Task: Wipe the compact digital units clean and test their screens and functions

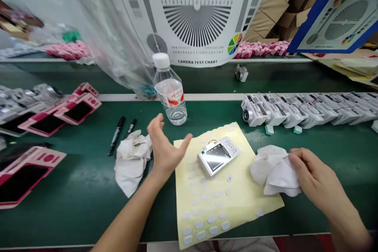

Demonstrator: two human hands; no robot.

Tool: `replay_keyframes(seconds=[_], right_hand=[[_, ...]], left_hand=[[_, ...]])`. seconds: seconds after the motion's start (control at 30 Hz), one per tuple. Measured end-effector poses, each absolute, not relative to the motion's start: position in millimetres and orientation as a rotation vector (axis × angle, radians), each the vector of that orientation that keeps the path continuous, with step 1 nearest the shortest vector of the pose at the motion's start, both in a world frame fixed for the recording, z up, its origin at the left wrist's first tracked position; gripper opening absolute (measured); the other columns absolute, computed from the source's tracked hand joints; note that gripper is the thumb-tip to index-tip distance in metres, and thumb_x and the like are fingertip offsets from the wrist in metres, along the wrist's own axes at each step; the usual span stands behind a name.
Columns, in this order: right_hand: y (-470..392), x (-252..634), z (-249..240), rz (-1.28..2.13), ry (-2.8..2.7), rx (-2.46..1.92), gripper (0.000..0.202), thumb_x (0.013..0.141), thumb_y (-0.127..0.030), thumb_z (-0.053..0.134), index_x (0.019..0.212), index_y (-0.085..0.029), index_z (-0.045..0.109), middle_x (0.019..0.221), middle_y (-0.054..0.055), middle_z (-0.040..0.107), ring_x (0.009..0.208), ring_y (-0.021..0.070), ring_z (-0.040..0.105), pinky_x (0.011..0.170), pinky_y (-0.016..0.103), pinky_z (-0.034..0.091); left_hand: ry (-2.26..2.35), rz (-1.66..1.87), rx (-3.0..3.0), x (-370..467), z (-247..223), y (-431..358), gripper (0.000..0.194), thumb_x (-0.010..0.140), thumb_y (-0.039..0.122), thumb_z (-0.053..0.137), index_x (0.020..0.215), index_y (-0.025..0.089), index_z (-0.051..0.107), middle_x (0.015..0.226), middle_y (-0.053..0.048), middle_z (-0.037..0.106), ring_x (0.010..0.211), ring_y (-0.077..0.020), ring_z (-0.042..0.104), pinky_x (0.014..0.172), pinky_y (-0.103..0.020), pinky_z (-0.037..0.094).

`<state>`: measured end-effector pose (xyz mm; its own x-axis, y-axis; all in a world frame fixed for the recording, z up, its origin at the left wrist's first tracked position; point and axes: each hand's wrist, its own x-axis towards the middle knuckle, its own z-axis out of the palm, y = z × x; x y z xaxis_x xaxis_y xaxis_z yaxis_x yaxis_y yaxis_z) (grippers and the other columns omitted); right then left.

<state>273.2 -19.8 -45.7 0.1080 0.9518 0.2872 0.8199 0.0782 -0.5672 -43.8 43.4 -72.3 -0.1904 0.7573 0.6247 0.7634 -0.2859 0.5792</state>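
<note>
A silver digital camera (217,156) lies screen-up and lit on a yellow sheet (236,197) dotted with small pale stickers. To its left, my left hand (165,149) hovers with thumb and fingers spread, holding nothing. My right hand (313,181) pinches a white cloth (274,169) over the sheet's right edge. Just left of my left hand, a crumpled white cloth (132,161) rests on the green table (88,220), touching a black marker.
A water bottle (171,94) stands behind my left hand. Two black markers (116,136) lie left of it. Pink cameras (26,173) sit at left; a row of opened white cameras (307,110) runs along the right. A camera test chart (195,51) hangs ahead.
</note>
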Motion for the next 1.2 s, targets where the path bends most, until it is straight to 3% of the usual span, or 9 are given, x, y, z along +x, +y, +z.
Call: replay_keyframes(seconds=[0.1, 0.17, 0.23, 0.33, 0.4, 0.5, 0.7, 1.0, 1.2], right_hand=[[-11, 277, -55, 0.858, -1.352, -1.607, 0.027, 0.082, -0.041, 0.052, 0.065, -0.020, 0.053, 0.057, 0.002, 0.054, 0.046, 0.0129, 0.048, 0.039, 0.022, 0.038], [-3, 271, -58, 1.203, -0.993, -1.330, 0.024, 0.074, -0.039, 0.064, 0.067, -0.020, 0.051, 0.055, -0.003, 0.050, 0.045, 0.0098, 0.045, 0.039, 0.020, 0.037], [4, 261, -58, 1.363, -0.779, -1.152, 0.026, 0.063, -0.030, 0.075, 0.072, -0.019, 0.054, 0.065, -0.002, 0.058, 0.054, 0.0104, 0.054, 0.048, 0.020, 0.045], [12, 247, -55, 1.396, -0.701, -1.072, 0.036, 0.055, -0.032, 0.080, 0.078, -0.017, 0.058, 0.074, 0.002, 0.064, 0.064, 0.0140, 0.060, 0.059, 0.025, 0.050], [14, 242, -54, 1.399, -0.652, -1.033, 0.039, 0.052, -0.035, 0.081, 0.079, -0.016, 0.059, 0.074, 0.002, 0.065, 0.065, 0.0147, 0.061, 0.061, 0.026, 0.050], [14, 237, -54, 1.419, -0.578, -0.986, 0.041, 0.047, -0.035, 0.083, 0.075, -0.016, 0.059, 0.070, 0.001, 0.064, 0.063, 0.0137, 0.061, 0.061, 0.026, 0.049], [4, 232, -49, 1.490, -0.442, -0.886, 0.042, 0.043, -0.030, 0.085, 0.072, -0.016, 0.058, 0.067, -0.002, 0.063, 0.060, 0.0099, 0.059, 0.060, 0.023, 0.046], [-9, 242, -41, 1.489, -0.401, -0.804, 0.034, 0.048, -0.023, 0.083, 0.072, -0.015, 0.059, 0.066, -0.003, 0.062, 0.058, 0.0084, 0.057, 0.058, 0.020, 0.044], [-10, 242, -46, 1.516, -0.374, -0.771, 0.032, 0.050, -0.021, 0.082, 0.072, -0.015, 0.059, 0.066, -0.003, 0.062, 0.058, 0.0082, 0.057, 0.058, 0.020, 0.045]], left_hand=[[-2.039, -1.640, -1.791, -58, -55, 79, 0.098, 0.060, 0.048, 0.071, 0.133, 0.015, 0.015, 0.131, -0.022, 0.031, 0.116, -0.0341, 0.043, 0.092, -0.051, 0.041], [-1.936, -1.533, -1.805, -65, -46, 105, 0.109, 0.055, 0.046, 0.075, 0.134, 0.016, 0.007, 0.135, -0.024, 0.026, 0.124, -0.0382, 0.036, 0.095, -0.054, 0.038], [-1.798, -1.428, -1.887, -68, -40, 126, 0.105, 0.061, 0.039, 0.072, 0.134, 0.015, 0.002, 0.128, -0.025, 0.036, 0.118, -0.0381, 0.044, 0.088, -0.053, 0.044], [-1.575, -1.328, -2.078, -62, -35, 138, 0.082, 0.068, 0.031, 0.066, 0.130, 0.012, 0.016, 0.113, -0.022, 0.051, 0.103, -0.0358, 0.056, 0.079, -0.051, 0.049], [-1.340, -1.201, -2.260, -50, -32, 132, 0.067, 0.068, 0.026, 0.064, 0.125, 0.015, 0.030, 0.111, -0.018, 0.054, 0.101, -0.0333, 0.057, 0.081, -0.048, 0.049], [-0.991, -1.005, -2.433, -28, -27, 115, 0.054, 0.070, 0.014, 0.056, 0.121, 0.020, 0.039, 0.109, -0.014, 0.057, 0.101, -0.0291, 0.056, 0.083, -0.044, 0.048], [-0.605, -0.761, -2.478, 7, -19, 93, 0.054, 0.072, 0.003, 0.045, 0.122, 0.022, 0.038, 0.103, -0.013, 0.059, 0.094, -0.0261, 0.055, 0.078, -0.043, 0.048], [-0.409, -0.645, -2.381, 24, 10, 86, 0.042, 0.075, 0.000, 0.044, 0.114, 0.016, 0.046, 0.103, -0.018, 0.057, 0.096, -0.0296, 0.052, 0.077, -0.049, 0.048], [-0.371, -0.550, -2.291, 27, 23, 81, 0.038, 0.077, 0.002, 0.046, 0.112, 0.014, 0.049, 0.101, -0.018, 0.059, 0.093, -0.0285, 0.055, 0.076, -0.046, 0.050]])
